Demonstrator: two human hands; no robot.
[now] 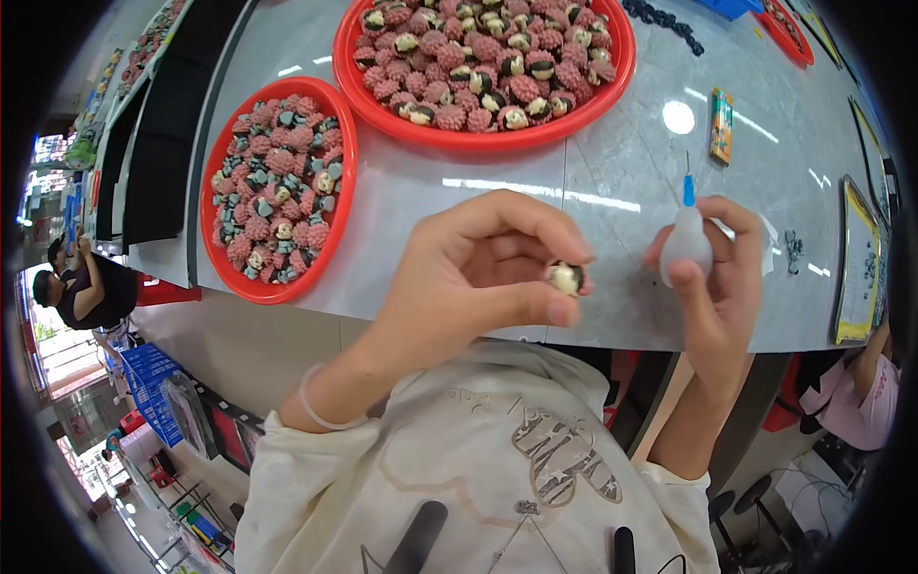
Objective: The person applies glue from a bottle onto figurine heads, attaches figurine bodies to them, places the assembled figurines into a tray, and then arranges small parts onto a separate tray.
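Observation:
Between the thumb and fingers of my left hand (478, 263) is a small pink knobbly piece (566, 278) with a cream and black face-like part turned upward. My right hand (722, 297) is wrapped round a whitish squeeze bottle (687, 253) with a blue collar. Its thin needle tip points up and away from me, apart from the piece. Beyond my left hand lies a big red basin (478, 142) full of similar pink pieces with cream and black parts. A smaller red basin (350, 182) to its left holds pink pieces mixed with grey-blue bits.
On the grey table (631, 163) lie an orange and green packet (721, 126), dark pieces (665, 24) and small dark green bits (794, 251). A yellow-edged tray (854, 287) sits at the right. A person (72, 287) is at far left; a pink-sleeved person (856, 407) sits at right.

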